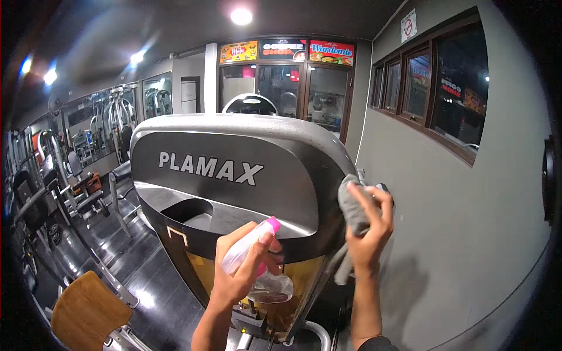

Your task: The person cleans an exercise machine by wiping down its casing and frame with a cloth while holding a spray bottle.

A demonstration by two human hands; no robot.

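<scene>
Grasping pink-nozzled spray bottle (271, 291) with curled fingers of left hand (234, 282); clutching grey cloth (350, 206) in fingers of right hand (372, 231), at wall-side edge of PLAMAX machine (281, 181).

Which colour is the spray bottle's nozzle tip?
The nozzle tip is bright pink; it shows in the head view, the only one.

The spray bottle (273, 291) is clear, its trigger head (241, 253) whitish with a bright pink nozzle (273, 223); the cloth (353, 206) is plain grey; the machine cover (234, 123) shows a silver rim, a dark grey panel (287, 190) and white PLAMAX lettering (209, 168); the lower pane (200, 272) is amber; the board (91, 313) is wood-brown; the wall (462, 234) is plain grey; the window signs (239, 51) are yellow, black and red.
</scene>
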